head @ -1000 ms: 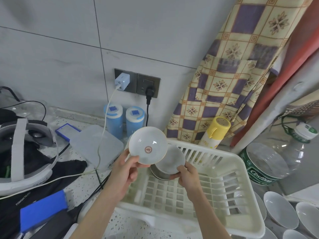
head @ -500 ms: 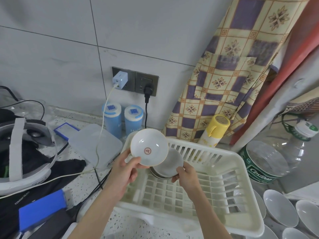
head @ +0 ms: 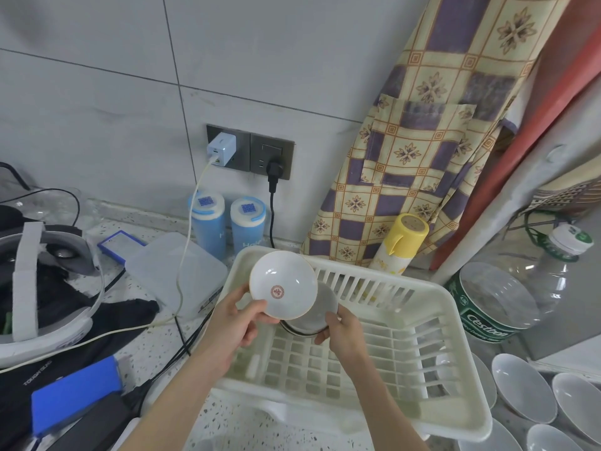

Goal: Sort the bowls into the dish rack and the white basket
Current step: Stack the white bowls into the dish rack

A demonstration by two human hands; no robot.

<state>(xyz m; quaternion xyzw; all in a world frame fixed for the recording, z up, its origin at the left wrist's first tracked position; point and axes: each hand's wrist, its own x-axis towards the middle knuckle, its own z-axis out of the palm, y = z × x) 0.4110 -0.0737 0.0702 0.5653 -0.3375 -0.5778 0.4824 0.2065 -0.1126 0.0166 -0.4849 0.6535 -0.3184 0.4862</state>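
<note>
Forearms reach up from the bottom of my view, both bare, meeting over a white basket of slotted plastic that sits on a speckled counter. My left hand grasps a small white bowl by its lower rim, thumb on the inside, fingers curled behind; the bowl is tipped so its inside faces me, showing a round red emblem at the centre and a thin gold edge. Just to the right of it, my right hand curls its fingers under a second bowl, greyer with a dark rim, held partly behind the first one and above the basket's far left corner. I cannot tell whether the two bowls touch. Lower and to the right of my right hand, outside the basket, several plain white bowls lie overlapping. To the left of my left hand are a blue block, dark cables, a white headset and a frosted plastic box. Beyond the hands, two blue canisters stand against the tiled wall under a socket panel with a white charger and a black plug in it. Right of those stand a yellow-capped spray can and a large clear water bottle, with a chequered yellow and purple cloth hanging behind.
</note>
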